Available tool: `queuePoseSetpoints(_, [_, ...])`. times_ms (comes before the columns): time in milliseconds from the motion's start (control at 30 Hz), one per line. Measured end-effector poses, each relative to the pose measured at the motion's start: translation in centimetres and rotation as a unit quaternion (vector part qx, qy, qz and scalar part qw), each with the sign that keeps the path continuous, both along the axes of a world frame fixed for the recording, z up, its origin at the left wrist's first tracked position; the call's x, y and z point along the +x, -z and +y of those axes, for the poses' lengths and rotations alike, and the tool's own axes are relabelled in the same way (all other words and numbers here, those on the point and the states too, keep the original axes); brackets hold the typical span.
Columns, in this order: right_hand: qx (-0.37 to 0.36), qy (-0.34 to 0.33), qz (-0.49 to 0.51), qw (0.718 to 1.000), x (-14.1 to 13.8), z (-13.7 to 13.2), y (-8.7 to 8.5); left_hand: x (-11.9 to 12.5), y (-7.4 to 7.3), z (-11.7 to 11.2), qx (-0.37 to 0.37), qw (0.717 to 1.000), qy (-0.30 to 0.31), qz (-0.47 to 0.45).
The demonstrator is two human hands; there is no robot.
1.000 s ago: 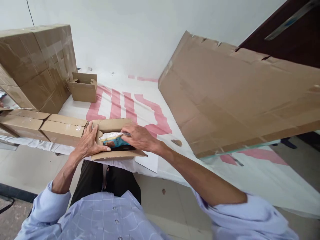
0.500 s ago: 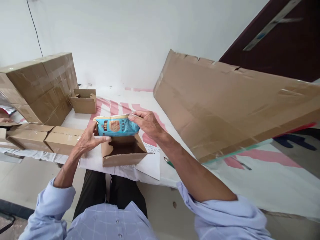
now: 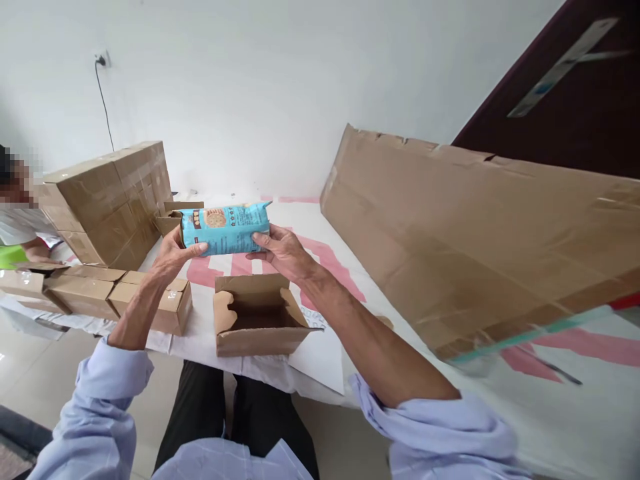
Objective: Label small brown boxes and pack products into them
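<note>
A blue packet of biscuits (image 3: 225, 228), printed with a round biscuit picture, is held up lengthwise between my two hands. My left hand (image 3: 175, 257) grips its left end, thumb across the lower front. Around the right end are the fingers of my right hand (image 3: 285, 252), the thumb pressed on the front. Below the packet, an open cardboard box (image 3: 263, 341) stands at the table's near edge with its flaps up and a dark inside. The packet is apart from the box. Partly under the box's right side lies a white paper sheet (image 3: 323, 363) with writing.
Several closed cartons (image 3: 145, 303) line the table's front left. Behind them rises a stack of taped boxes (image 3: 110, 200), with a small open box (image 3: 167, 223) beside it. A large cardboard sheet (image 3: 450, 233) leans at right. Another person (image 3: 23, 223) is at far left.
Both hands have lifted the packet away from the open box, and its printed front now faces me more fully. The view has shifted, bringing the other person and a wall socket into sight.
</note>
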State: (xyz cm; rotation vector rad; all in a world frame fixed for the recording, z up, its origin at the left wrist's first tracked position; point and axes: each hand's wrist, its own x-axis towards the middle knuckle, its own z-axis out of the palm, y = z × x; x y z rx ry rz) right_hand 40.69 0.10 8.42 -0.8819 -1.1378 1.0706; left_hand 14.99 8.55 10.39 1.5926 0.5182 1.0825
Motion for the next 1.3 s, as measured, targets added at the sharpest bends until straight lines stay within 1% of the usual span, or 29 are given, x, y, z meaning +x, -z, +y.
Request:
queuePoseSetpoints(67, [-0.025, -0.013, -0.001, 1.000, 0.0, 1.8, 0.1, -0.3, -0.1, 1.9, -0.016, 0.999, -0.011, 0.036])
queuePoseSetpoints(133, [-0.090, -0.023, -0.012, 0.996, -0.1, 3.6, 0.7, -0.4, 0.5, 3.8, -0.067, 0.994, -0.032, 0.077])
queuePoseSetpoints(200, [-0.157, -0.023, -0.027, 0.987, -0.4, 5.1, 1.8, -0.4, 1.7, 5.4, -0.120, 0.986, -0.042, 0.111])
queuePoseSetpoints(267, [-0.200, -0.021, -0.042, 0.979, -0.7, 6.2, 3.0, -0.4, 3.2, 6.5, -0.152, 0.978, -0.042, 0.140])
queuePoseSetpoints(367, [-0.234, -0.033, -0.063, 0.970, -1.0, 6.8, 4.3, -0.5, 5.3, 7.3, -0.183, 0.967, -0.038, 0.175])
queuePoseSetpoints(433, [-0.241, -0.041, -0.074, 0.967, -1.1, 6.7, 4.6, -0.5, 6.2, 7.4, -0.195, 0.961, -0.037, 0.191])
queuePoseSetpoints(500, [-0.233, -0.045, -0.078, 0.968, -1.0, 6.4, 4.2, -0.4, 6.3, 7.4, -0.194, 0.960, -0.038, 0.196])
queuePoseSetpoints(533, [-0.223, -0.046, -0.077, 0.971, -1.0, 6.2, 3.9, -0.4, 6.0, 7.4, -0.189, 0.962, -0.039, 0.195])
queuePoseSetpoints(567, [-0.209, -0.044, -0.074, 0.974, -0.9, 6.1, 3.4, -0.4, 5.4, 7.4, -0.181, 0.964, -0.039, 0.191])
queuePoseSetpoints(600, [-0.193, -0.038, -0.069, 0.978, -0.8, 6.1, 2.7, -0.4, 4.5, 7.4, -0.171, 0.967, -0.040, 0.185])
queuePoseSetpoints(633, [-0.178, -0.030, -0.063, 0.982, -0.7, 6.0, 1.9, -0.5, 3.3, 7.5, -0.162, 0.970, -0.040, 0.176])
queuePoseSetpoints(667, [-0.157, -0.017, -0.058, 0.986, -0.6, 6.1, 1.1, -0.6, 1.9, 7.5, -0.141, 0.976, -0.044, 0.162])
queuePoseSetpoints(733, [-0.085, 0.019, -0.056, 0.995, -0.3, 6.1, -0.9, -0.9, -1.8, 7.6, -0.075, 0.987, -0.058, 0.128])
queuePoseSetpoints(767, [-0.037, 0.038, -0.059, 0.997, -0.2, 6.1, -1.8, -1.0, -3.8, 7.5, 0.014, 0.992, -0.076, 0.104])
queuePoseSetpoints(800, [0.012, 0.054, -0.064, 0.996, -0.1, 6.0, -2.6, -1.2, -5.8, 7.4, 0.096, 0.987, -0.079, 0.105])
queuePoseSetpoints(833, [0.056, 0.069, -0.070, 0.994, 0.0, 6.0, -3.3, -1.3, -7.6, 7.2, 0.164, 0.975, -0.073, 0.127])
queuePoseSetpoints(867, [0.090, 0.079, -0.074, 0.990, 0.0, 5.9, -3.7, -1.3, -9.2, 7.0, 0.228, 0.958, -0.081, 0.156])
queuePoseSetpoints(900, [0.109, 0.085, -0.077, 0.987, 0.0, 5.8, -3.9, -1.2, -10.5, 6.7, 0.276, 0.938, -0.091, 0.191])
queuePoseSetpoints(933, [0.119, 0.090, -0.078, 0.986, -0.1, 5.7, -3.8, -1.1, -11.3, 6.5, 0.306, 0.919, -0.096, 0.228])
queuePoseSetpoints(967, [0.120, 0.092, -0.080, 0.985, -0.1, 5.5, -3.5, -0.9, -11.7, 6.5, 0.320, 0.904, -0.100, 0.264])
queuePoseSetpoints(1000, [0.115, 0.092, -0.082, 0.986, -0.2, 5.4, -3.0, -0.6, -11.7, 6.5, 0.318, 0.894, -0.097, 0.300])
queuePoseSetpoints(1033, [0.102, 0.086, -0.087, 0.987, -0.2, 5.2, -2.4, -0.4, -11.2, 6.8, 0.303, 0.888, -0.086, 0.335])
queuePoseSetpoints(1067, [0.086, 0.072, -0.097, 0.989, -0.1, 5.0, -1.8, -0.2, -10.3, 7.3, 0.277, 0.886, -0.068, 0.365])
queuePoseSetpoints(1133, [0.047, 0.027, -0.151, 0.987, 0.3, 4.0, -0.7, 0.1, -7.9, 8.9, 0.215, 0.885, -0.036, 0.411])
queuePoseSetpoints(1167, [0.027, 0.005, -0.197, 0.980, 0.7, 3.4, -0.4, 0.1, -6.4, 9.9, 0.188, 0.885, -0.028, 0.426])
queuePoseSetpoints(1200, [0.003, -0.016, -0.254, 0.967, 1.2, 2.5, -0.1, 0.0, -5.0, 11.0, 0.170, 0.883, -0.032, 0.437])
queuePoseSetpoints(1233, [-0.024, -0.033, -0.317, 0.948, 1.8, 1.6, 0.0, -0.2, -3.5, 12.2, 0.163, 0.878, -0.050, 0.448])
queuePoseSetpoints(1267, [-0.055, -0.049, -0.381, 0.922, 2.5, 0.6, 0.0, -0.5, -2.2, 13.4, 0.162, 0.873, -0.070, 0.455])
queuePoseSetpoints(1300, [-0.089, -0.065, -0.443, 0.890, 3.1, -0.4, 0.0, -0.9, -1.0, 14.6, 0.163, 0.867, -0.090, 0.463])
